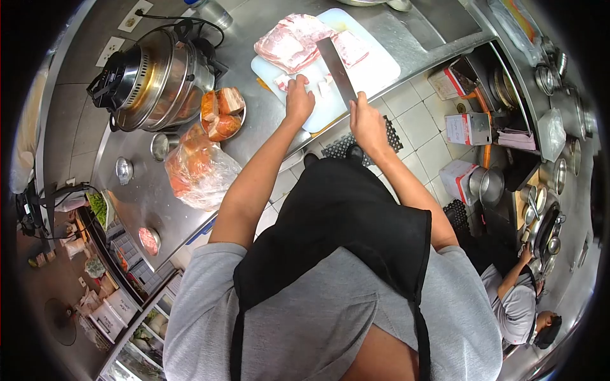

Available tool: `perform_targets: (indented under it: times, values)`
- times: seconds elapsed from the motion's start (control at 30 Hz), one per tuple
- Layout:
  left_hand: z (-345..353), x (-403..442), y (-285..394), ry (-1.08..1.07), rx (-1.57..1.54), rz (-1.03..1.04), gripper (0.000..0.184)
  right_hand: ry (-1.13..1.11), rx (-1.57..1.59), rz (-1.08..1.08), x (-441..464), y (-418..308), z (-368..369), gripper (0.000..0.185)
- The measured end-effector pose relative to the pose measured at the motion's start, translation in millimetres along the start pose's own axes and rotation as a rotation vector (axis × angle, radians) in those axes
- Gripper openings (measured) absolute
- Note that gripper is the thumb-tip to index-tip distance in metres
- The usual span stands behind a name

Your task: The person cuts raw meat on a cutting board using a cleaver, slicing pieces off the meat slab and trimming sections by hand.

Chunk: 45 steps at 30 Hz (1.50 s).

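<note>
Slab on board, small bits nearer. Right hand fingers closed round cleaver handle. Cutting well: left hand fingertips curled, clear of edge; slab steadied; blade upright. Left grip, blade-board contact: can't tell. Handle mostly hidden by right hand.

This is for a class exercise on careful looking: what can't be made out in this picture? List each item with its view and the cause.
All in the head view:
Handle of the cleaver: mostly hidden by the right hand.
Exact contents of the plastic bag: obscured by crinkled film.
Metal bowl: cut off by the top edge.
Print on the white box: too small.
</note>
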<state>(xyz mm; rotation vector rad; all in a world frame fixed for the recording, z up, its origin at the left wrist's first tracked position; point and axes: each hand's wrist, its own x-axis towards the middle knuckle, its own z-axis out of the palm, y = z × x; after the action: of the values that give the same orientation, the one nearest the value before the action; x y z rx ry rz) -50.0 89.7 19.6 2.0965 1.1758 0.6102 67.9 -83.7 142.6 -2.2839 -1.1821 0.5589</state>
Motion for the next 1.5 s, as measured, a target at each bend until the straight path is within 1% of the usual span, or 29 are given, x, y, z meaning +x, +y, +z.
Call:
perform_targets:
  times: [0.03, 0.1, 0.13, 0.17, 0.2, 0.23, 0.3, 0.33, 0.43, 0.53, 0.63, 0.73, 0.77, 0.83, 0.87, 0.9, 0.93, 0.97, 1.0, 1.03, 1.07, 1.13, 1.17, 1.27, 1.3, 1.4, 1.43, 1.5]
  values:
    - [3, 1, -3, 0.001, -0.042, 0.053, 0.031, -0.037, -0.040, 0.022, 0, 8, 18, 0.029]
    - [14, 8, -5, 0.005, -0.133, 0.162, 0.027, -0.125, -0.140, -0.010, 5, 48, 59, 0.028]
    - [20, 17, -8, -0.035, -0.098, 0.180, 0.024, -0.162, -0.187, -0.025, 9, 48, 61, 0.028]
    - [26, 25, -12, -0.064, -0.066, 0.189, 0.021, -0.234, -0.179, 0.025, 15, 50, 60, 0.030]
    - [30, 22, -18, -0.105, -0.032, 0.188, 0.018, -0.247, -0.129, 0.023, 14, 49, 54, 0.030]
    - [30, 21, -19, -0.073, 0.006, 0.213, 0.010, -0.255, -0.075, 0.027, 14, 52, 49, 0.030]
    - [29, 24, -21, -0.101, 0.032, 0.169, 0.010, -0.216, 0.011, 0.001, 18, 59, 38, 0.029]
    - [29, 25, -23, -0.115, 0.046, 0.146, 0.009, -0.193, -0.014, -0.008, 17, 61, 33, 0.029]
    - [25, 24, -32, -0.134, -0.014, 0.143, 0.019, -0.161, -0.093, -0.019, 13, 49, 13, 0.028]
    - [12, 16, -25, -0.139, -0.300, -0.045, 0.032, -0.115, -0.106, 0.000, 8, 18, -2, 0.028]
    - [2, 12, -23, -0.040, -0.072, 0.017, 0.040, -0.122, -0.083, 0.026, 1, -4, 4, 0.029]
    - [10, 11, -12, 0.003, -0.125, 0.012, 0.035, -0.220, -0.202, -0.049, 4, 55, 72, 0.029]
    - [17, 20, -11, 0.006, -0.134, 0.064, 0.034, -0.230, -0.232, -0.056, 7, 47, 63, 0.028]
    - [30, 16, -15, -0.005, -0.148, 0.139, 0.033, -0.250, -0.109, -0.036, 10, 48, 55, 0.026]
    - [33, 14, -18, -0.040, -0.130, 0.114, 0.033, -0.252, -0.047, -0.022, 14, 54, 50, 0.024]
    - [32, 14, -17, -0.070, -0.113, 0.089, 0.032, -0.192, -0.017, -0.101, 15, 78, 59, 0.024]
    - [34, 17, -20, -0.097, -0.095, 0.065, 0.032, -0.269, 0.120, 0.017, 13, 68, 38, 0.025]
    - [38, 19, -25, -0.038, 0.011, 0.116, 0.032, -0.347, 0.260, 0.135, 9, 59, 15, 0.026]
    - [38, 24, -31, -0.074, -0.006, 0.082, 0.035, -0.427, 0.399, 0.253, 6, 51, 0, 0.027]
    - [38, 30, -37, -0.112, -0.021, 0.047, 0.038, -0.339, 0.458, 0.215, 3, 65, 9, 0.027]
    - [38, 32, -43, -0.155, -0.035, 0.013, 0.041, -0.369, 0.553, 0.248, 1, 67, 5, 0.026]
    - [24, 35, -29, -0.202, -0.136, -0.194, 0.035, -0.421, 0.745, 0.312, 3, 63, -9, 0.023]
    - [15, 36, -19, -0.229, -0.183, -0.298, 0.035, -0.444, 0.835, 0.367, 2, 57, -18, 0.022]
    - [-3, 34, 43, -0.278, -1.028, -0.886, 0.054, -0.575, 1.127, 0.476, 6, 45, -33, 0.022]
    - [2, 35, 44, -0.321, -1.322, -0.922, 0.069, -0.597, 1.160, 0.492, 9, 50, -26, 0.022]
    - [8, 50, 31, -0.343, -1.516, -1.022, 0.066, -0.582, 1.137, 0.466, 12, 67, -13, 0.023]
    - [9, 52, 30, -0.266, -1.474, -1.081, 0.061, -0.568, 1.164, 0.470, 9, 72, -17, 0.024]
    - [9, 49, 27, -0.259, -1.131, -0.883, 0.059, -0.506, 1.162, 0.490, -1, 85, -30, 0.024]
